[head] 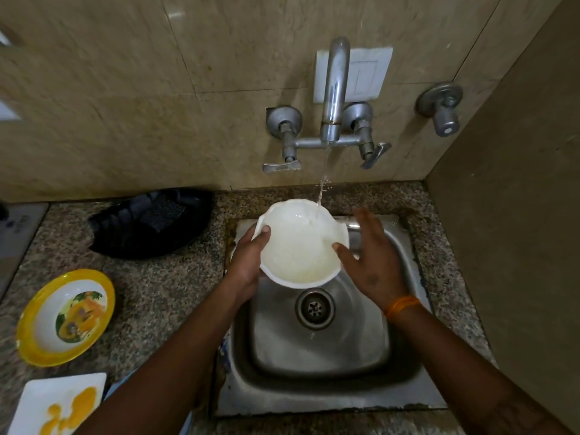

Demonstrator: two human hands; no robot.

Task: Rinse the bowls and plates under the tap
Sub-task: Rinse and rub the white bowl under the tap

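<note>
Hands come first. The left hand [248, 262] grips the round white plastic bowl [301, 246] by its rim, thumb curled over the edge and fingers hidden under it. The right hand [370, 255] is spread wide with straight fingers, its thumb tip touching the rim on the side across from the grip. The bowl is held up over the square steel sink [405, 356], tipped a bit toward the person, with the round drain [314, 307] just below the grip. Water [323, 183] falls onto the far edge of the bowl, away from the gripping thumb. The bowl looks light and stiff, but wet, so it may be slippery. I think holding the rim on two sides is the safest way. Left of the grip, on the speckled stone counter [163, 293], sit a yellow-rimmed round plate [66, 318] and a white square plate [59, 406] smeared with yellow, both not yet rinsed. Farther off lies a black dish [150, 224]. Past the grip, on the wall, is the shiny metal tap [334, 92].
</note>
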